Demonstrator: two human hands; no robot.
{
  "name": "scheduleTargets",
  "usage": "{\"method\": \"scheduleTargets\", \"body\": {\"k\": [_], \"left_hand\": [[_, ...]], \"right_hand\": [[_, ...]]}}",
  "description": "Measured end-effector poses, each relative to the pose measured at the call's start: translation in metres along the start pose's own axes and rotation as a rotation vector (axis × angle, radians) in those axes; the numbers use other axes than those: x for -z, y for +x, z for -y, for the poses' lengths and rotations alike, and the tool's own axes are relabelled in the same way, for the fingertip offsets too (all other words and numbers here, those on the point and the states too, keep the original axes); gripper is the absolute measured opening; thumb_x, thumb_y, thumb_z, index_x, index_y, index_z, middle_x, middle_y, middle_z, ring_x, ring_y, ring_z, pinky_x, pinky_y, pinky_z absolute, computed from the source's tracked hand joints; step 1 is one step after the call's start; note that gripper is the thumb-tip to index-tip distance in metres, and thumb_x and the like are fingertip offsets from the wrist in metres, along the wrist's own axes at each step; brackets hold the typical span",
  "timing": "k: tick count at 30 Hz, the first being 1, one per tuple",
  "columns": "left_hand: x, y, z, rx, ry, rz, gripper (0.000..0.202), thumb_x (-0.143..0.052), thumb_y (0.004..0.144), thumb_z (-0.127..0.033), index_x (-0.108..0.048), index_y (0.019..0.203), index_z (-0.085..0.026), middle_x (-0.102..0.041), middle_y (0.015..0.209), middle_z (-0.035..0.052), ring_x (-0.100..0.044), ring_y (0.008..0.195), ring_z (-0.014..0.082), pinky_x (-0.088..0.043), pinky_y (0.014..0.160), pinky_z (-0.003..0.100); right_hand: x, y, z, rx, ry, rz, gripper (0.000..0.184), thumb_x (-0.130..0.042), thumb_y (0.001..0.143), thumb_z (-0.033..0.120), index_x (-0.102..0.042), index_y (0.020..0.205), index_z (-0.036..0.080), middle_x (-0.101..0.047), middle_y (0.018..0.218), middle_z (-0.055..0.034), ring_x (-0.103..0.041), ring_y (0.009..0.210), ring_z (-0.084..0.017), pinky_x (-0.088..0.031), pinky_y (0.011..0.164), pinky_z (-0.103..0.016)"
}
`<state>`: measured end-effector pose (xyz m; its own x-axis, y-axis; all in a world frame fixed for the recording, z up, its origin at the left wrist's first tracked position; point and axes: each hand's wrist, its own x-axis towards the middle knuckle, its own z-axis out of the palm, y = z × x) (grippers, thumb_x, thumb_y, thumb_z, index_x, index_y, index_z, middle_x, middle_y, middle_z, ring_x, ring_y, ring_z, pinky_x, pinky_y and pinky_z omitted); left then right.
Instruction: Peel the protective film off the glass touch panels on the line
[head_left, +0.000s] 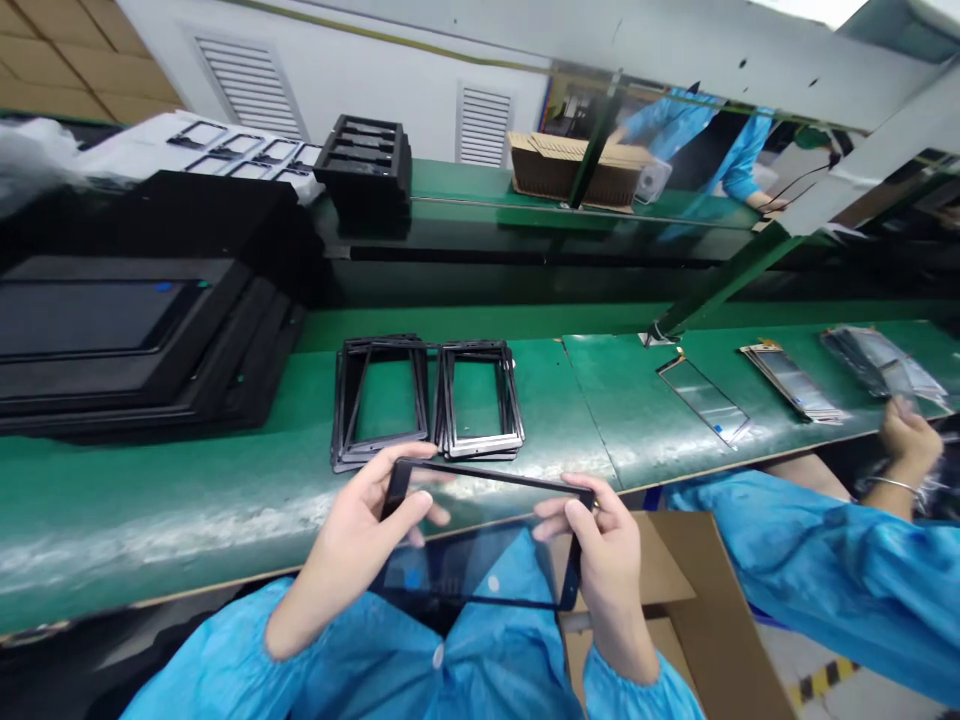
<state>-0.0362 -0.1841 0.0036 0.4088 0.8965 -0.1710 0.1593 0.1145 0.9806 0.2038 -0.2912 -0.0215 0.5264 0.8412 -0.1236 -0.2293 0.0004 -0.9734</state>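
Note:
Between my two hands, above my lap at the bench's front edge, is a tablet touch-screen panel (487,545), a see-through glass with a black border. My left hand (367,520) grips its left end, thumb on the face and fingers behind. At the opposite end my right hand (604,540) pinches the border in the same way. Just beyond the panel, two piles of black rectangular frames lie side by side on the green bench: a left pile (341,400) and a right pile (517,410).
Black foam trays (217,350) are stacked at left, a panel in the top one. Right along the bench lie a single glass panel (705,400) and a panel stack (795,380). A co-worker's hand (911,440) is at far right. A cardboard box (720,600) stands below; a green post (720,280) rises behind.

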Motion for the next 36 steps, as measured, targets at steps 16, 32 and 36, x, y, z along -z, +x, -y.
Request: {"method": "scheduleTargets", "body": {"k": [16,32,36], "left_hand": [[-0.010,0.012,0.008,0.201,-0.162,0.233,0.050,-0.073,0.095,-0.052,-0.067,0.127,-0.015,-0.084,0.110,0.0173,-0.083,0.086,0.0287,-0.063,0.069,0.033],[-0.020,-0.004,0.018,0.290,-0.276,0.462,0.051,-0.076,0.095,-0.044,-0.073,0.138,-0.016,-0.081,0.122,0.0208,-0.082,0.088,0.0266,-0.062,0.072,0.032],[-0.018,-0.005,0.015,0.273,-0.230,0.421,0.059,-0.069,0.100,-0.051,-0.067,0.146,-0.015,-0.079,0.126,0.0237,-0.082,0.094,0.0286,-0.060,0.070,0.031]], "right_hand": [[-0.005,0.009,-0.016,-0.172,0.227,0.121,0.094,-0.080,0.083,0.070,-0.045,0.157,0.023,-0.085,0.100,-0.0134,-0.084,0.080,-0.032,-0.068,0.069,-0.039],[-0.022,0.000,-0.001,-0.068,0.076,0.045,0.100,-0.077,0.093,0.034,-0.014,0.171,0.025,-0.083,0.083,-0.0030,-0.076,0.056,-0.019,-0.057,0.047,-0.023],[-0.021,0.001,0.001,-0.056,0.050,0.042,0.103,-0.076,0.094,0.032,-0.010,0.172,0.025,-0.083,0.083,-0.0032,-0.076,0.057,-0.019,-0.058,0.048,-0.023]]}}
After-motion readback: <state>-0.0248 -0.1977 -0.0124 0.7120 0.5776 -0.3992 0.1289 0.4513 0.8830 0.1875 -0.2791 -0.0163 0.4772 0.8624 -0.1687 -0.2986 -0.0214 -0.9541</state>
